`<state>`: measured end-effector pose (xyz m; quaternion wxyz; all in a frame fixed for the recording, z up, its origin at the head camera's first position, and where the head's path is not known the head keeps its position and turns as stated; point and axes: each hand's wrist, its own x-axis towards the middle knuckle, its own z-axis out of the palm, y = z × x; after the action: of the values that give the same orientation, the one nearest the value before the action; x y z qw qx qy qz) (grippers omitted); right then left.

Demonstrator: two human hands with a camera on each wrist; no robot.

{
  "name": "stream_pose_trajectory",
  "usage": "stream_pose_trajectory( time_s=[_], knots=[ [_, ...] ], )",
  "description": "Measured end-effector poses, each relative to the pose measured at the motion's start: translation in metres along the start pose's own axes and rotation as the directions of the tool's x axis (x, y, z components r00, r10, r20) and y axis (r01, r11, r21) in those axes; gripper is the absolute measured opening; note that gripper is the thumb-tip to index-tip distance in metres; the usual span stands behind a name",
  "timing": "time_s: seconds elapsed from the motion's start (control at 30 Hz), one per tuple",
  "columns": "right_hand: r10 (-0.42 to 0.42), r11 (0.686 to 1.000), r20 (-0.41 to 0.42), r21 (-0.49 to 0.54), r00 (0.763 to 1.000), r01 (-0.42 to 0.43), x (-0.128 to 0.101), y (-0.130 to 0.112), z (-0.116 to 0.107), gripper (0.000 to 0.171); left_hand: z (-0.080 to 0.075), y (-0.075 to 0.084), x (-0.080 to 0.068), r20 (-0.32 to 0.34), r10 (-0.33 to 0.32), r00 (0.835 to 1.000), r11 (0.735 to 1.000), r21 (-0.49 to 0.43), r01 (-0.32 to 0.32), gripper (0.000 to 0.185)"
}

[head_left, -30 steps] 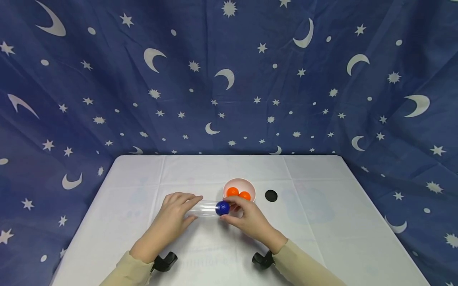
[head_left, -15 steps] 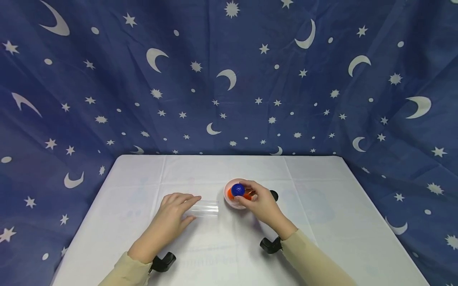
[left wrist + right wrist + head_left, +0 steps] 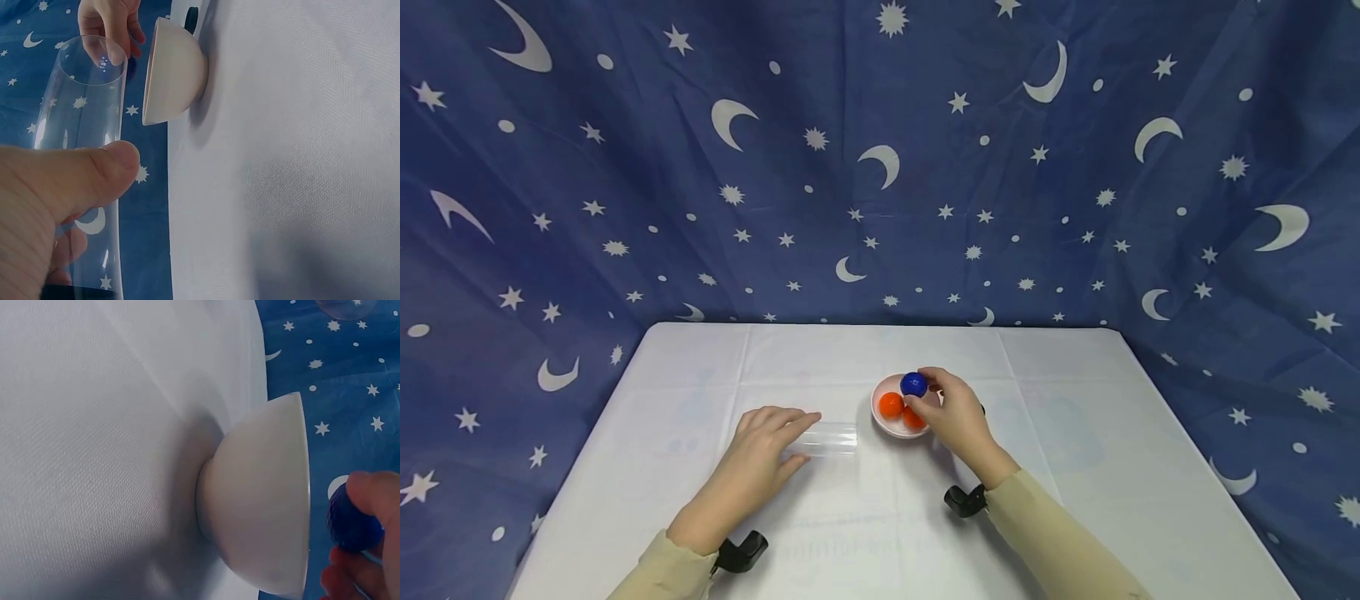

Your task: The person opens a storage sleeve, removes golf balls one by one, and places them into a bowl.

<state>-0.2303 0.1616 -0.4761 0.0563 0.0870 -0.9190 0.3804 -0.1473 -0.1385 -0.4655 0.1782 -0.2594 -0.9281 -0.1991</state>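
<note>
Right now the right hand (image 3: 951, 412) pinches the blue ball (image 3: 913, 384) just over the far rim of the bowl (image 3: 880, 417) (two orange balls (image 3: 891, 405) inside), w/ the left hand (image 3: 760, 446) gripping the clear tube (image 3: 831, 438) lying sideways, open end toward the bowl.

No legible text or labels anywhere.

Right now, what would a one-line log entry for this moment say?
left hand: holds clear tube lying on table | right hand: pinches blue ball over bowl | bowl: two orange balls
</note>
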Motion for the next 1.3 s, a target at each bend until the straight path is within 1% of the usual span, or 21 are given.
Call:
stream_pose_trajectory(
  time_s=[0.17, 0.3, 0.43, 0.57, 1.0, 1.3],
  knots=[
    [-0.023, 0.994, -0.022, -0.109, 0.999, 0.021, 0.003, 0.001, 0.003, 0.052, 0.001, 0.000, 0.000, 0.000, 0.002, 1.000, 1.000, -0.007, -0.002, 0.058],
    [-0.072, 0.975, -0.042, -0.214, 0.996, 0.062, 0.006, 0.004, 0.006, 0.051, 0.001, 0.000, 0.000, -0.007, 0.007, 1.000, 1.000, -0.016, -0.007, 0.058],
    [-0.105, 0.957, -0.052, -0.277, 0.993, 0.087, 0.007, 0.005, 0.009, 0.049, 0.000, 0.000, 0.001, -0.008, 0.008, 1.000, 1.000, -0.019, -0.008, 0.058],
    [-0.107, 0.951, -0.048, -0.296, 0.993, 0.088, 0.007, 0.004, 0.011, 0.048, 0.000, 0.001, 0.002, -0.002, 0.004, 1.000, 1.000, -0.019, -0.004, 0.057],
    [-0.107, 0.949, -0.049, -0.303, 0.993, 0.088, 0.008, 0.005, 0.018, 0.044, 0.005, -0.001, 0.000, 0.015, -0.010, 1.000, 1.000, -0.023, 0.010, 0.060],
    [-0.117, 0.937, -0.042, -0.337, 0.992, 0.096, 0.009, 0.006, 0.021, 0.041, 0.008, -0.002, -0.002, 0.021, -0.012, 1.000, 1.000, -0.022, 0.012, 0.059]
  ],
)
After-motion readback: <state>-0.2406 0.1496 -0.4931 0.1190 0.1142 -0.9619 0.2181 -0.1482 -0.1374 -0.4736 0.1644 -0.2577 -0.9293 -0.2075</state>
